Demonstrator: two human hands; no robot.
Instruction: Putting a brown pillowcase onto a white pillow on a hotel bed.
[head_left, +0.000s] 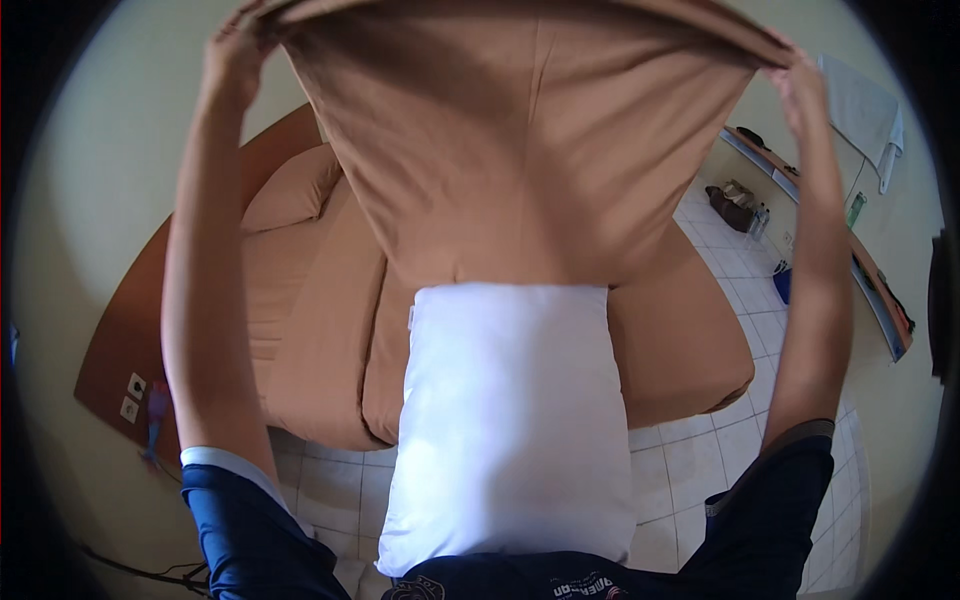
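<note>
A brown cloth, likely a pillowcase (525, 150), is stretched wide between my raised hands at the top of the view. My left hand (238, 64) grips its upper left corner, and my right hand (799, 81) grips the upper right one. From there the cloth narrows down to the far end of a white pillow (514, 420). The pillow's near end rests against my torso. Whether its far end goes inside the cloth cannot be told. Both hands' fingertips are partly hidden by cloth folds and the picture's edge.
Before me is a bed with a brown sheet (675, 345), a brown pillow (292, 187) and a wooden headboard (120, 315). White floor tiles (697, 465) surround it. A wall shelf (874, 300), a bag (729, 208) and plastic bottles (758, 221) are at right.
</note>
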